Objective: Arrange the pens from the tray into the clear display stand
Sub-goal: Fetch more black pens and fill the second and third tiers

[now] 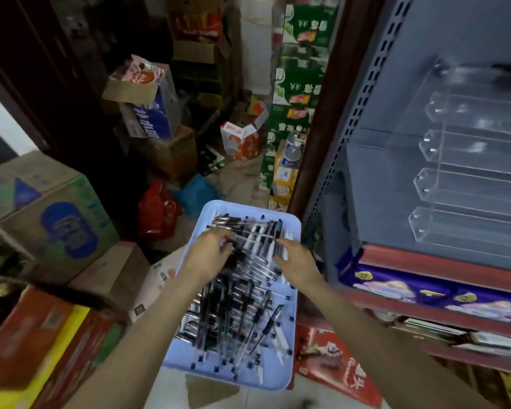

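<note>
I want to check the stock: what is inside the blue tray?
The tray holds many loose black-and-clear pens, lying crossed in a pile. Both hands, left and right, are over the far part and cover some pens. The tray floor under the pile is mostly hidden.

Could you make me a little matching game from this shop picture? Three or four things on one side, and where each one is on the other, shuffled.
Things:
1. pens
2. stand
3. red bag
4. bottle

Places:
A. on the grey shelf at right
B. on the floor, left of the tray's far end
C. in the blue tray
D. among the green cartons, beyond the tray

Pairs: 1-C, 2-A, 3-B, 4-D
</note>
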